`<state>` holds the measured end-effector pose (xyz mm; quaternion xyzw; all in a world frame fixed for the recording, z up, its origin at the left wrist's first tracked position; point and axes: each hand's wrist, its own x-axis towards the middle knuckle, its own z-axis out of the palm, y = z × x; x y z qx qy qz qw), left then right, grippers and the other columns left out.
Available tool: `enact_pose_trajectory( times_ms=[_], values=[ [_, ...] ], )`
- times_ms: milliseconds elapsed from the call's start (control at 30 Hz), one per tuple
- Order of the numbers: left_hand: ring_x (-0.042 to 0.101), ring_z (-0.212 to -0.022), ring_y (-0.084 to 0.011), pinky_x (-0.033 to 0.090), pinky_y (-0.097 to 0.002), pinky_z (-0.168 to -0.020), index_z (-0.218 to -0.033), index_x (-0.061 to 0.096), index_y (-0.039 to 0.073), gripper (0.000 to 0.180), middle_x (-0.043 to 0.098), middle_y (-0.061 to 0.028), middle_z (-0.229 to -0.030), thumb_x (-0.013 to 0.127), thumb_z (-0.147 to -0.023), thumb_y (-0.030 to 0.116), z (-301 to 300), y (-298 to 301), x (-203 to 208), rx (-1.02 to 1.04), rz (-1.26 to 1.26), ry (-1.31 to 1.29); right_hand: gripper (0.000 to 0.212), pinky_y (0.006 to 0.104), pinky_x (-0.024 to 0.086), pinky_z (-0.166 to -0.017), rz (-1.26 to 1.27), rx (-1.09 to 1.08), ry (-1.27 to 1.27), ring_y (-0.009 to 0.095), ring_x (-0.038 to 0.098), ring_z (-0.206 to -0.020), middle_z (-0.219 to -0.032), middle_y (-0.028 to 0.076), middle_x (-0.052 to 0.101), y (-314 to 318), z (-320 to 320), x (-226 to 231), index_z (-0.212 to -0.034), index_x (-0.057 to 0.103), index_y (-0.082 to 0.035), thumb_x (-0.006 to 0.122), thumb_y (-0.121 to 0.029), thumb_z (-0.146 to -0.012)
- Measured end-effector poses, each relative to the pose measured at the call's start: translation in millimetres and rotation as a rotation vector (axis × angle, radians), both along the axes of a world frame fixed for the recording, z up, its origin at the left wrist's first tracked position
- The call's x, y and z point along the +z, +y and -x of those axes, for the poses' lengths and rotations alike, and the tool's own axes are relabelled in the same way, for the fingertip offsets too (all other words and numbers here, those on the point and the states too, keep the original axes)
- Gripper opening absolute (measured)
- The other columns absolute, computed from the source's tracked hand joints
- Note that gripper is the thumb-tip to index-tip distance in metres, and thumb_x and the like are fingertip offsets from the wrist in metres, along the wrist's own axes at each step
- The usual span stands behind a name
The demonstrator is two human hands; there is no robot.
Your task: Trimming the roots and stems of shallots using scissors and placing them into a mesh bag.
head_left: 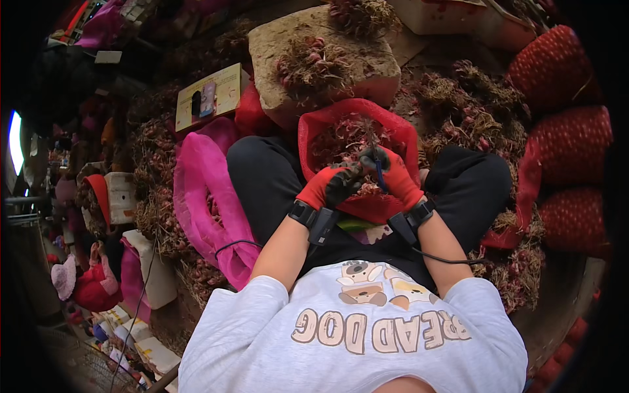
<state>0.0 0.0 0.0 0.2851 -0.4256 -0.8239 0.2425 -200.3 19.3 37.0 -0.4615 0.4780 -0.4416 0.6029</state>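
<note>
Both of my hands wear red gloves with dark palms and meet over an open red mesh bag (411, 141) between my folded legs. My right hand (391, 171) is closed around blue-handled scissors (380, 174); the dark blades are hard to make out against the bag. Close beside it, my left hand (337, 185) has its fingers curled together, and whatever they pinch is hidden. Loose reddish shallots (334, 141) and dry scraps lie inside the bag, beneath my hands.
A pale foam block (282, 39) ahead carries a bunch of shallots (314, 65). Left of it sits a box (226, 95) with a phone on top. Pink mesh (200, 177) lies by my left knee. Piled shallots (485, 111) and full red sacks (570, 150) stand right. Another person (95, 281) sits far left.
</note>
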Motion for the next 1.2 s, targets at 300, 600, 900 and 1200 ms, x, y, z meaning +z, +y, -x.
enact_pose_trajectory(
  times_ms=[300,600,900,1200],
  values=[
    [0.056,-0.093,-0.0119,0.044,-0.0239,-0.078,-0.108,0.058,0.002,0.024,0.06,-0.0038,-0.1,0.056,-0.085,0.007,3.0,1.2,-34.8,-0.003,0.436,-0.088,0.023,0.0279,0.05,-0.066,-0.38,0.01,-0.564,0.016,0.061,-0.078,-0.087,0.008,0.061,3.1,4.8,13.4,-0.101,0.056,0.004,0.061,-0.01,-0.082],
    [0.055,-0.093,-0.0072,0.046,-0.0224,-0.076,-0.12,0.054,0.004,0.038,0.06,-0.0029,-0.103,0.057,-0.082,0.002,17.3,-6.6,-3.6,0.277,0.232,-0.625,0.001,0.0278,0.047,-0.052,-0.491,0.024,-0.934,0.011,0.051,-0.063,-0.079,0.0,0.051,-0.4,9.6,-0.6,-0.087,0.05,-0.011,0.051,-0.01,-0.087],
    [0.06,-0.082,-0.0101,0.05,-0.0224,-0.072,-0.117,0.052,0.001,0.035,0.063,-0.0038,-0.099,0.06,-0.083,0.003,28.0,-8.0,34.8,0.238,-0.185,0.005,0.021,0.0238,0.048,-0.053,-0.455,-0.057,-0.583,0.013,0.059,-0.061,-0.076,0.005,0.06,15.7,9.4,-12.4,-0.097,0.056,0.0,0.056,-0.017,-0.085],
    [0.061,-0.077,-0.0105,0.049,-0.0205,-0.067,-0.11,0.055,0.002,0.025,0.063,-0.0049,-0.093,0.056,-0.085,0.004,17.3,-5.9,33.1,0.396,0.106,-0.203,0.024,0.0217,0.046,-0.048,-0.237,-0.091,-0.363,0.01,0.058,-0.055,-0.073,0.005,0.062,9.2,-1.0,0.2,-0.1,0.058,-0.002,0.058,-0.022,-0.087]
  ],
)
